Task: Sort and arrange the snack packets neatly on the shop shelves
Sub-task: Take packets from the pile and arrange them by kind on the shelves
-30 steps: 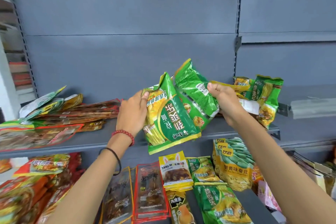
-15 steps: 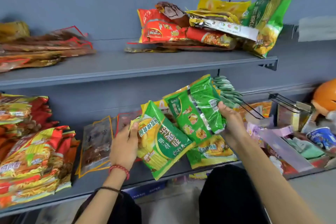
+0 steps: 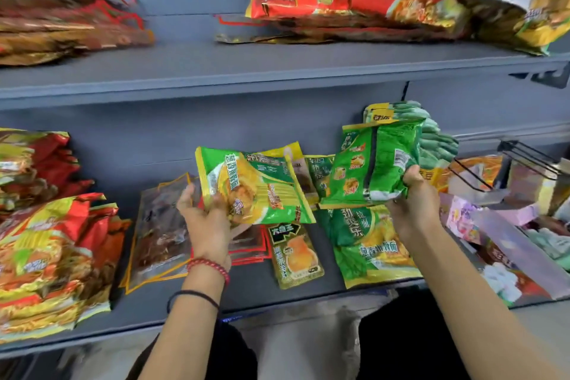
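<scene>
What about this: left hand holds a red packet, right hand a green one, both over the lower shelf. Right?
No: head view shows the left hand holding a green-and-yellow packet, not red. The right hand holds a green packet; both over the lower shelf.

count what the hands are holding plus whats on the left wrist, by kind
held packets: 2, the yellow-green packet in the left hand and the green packet in the right hand
red bead bracelet: 1
black band: 1
total: 4
</scene>
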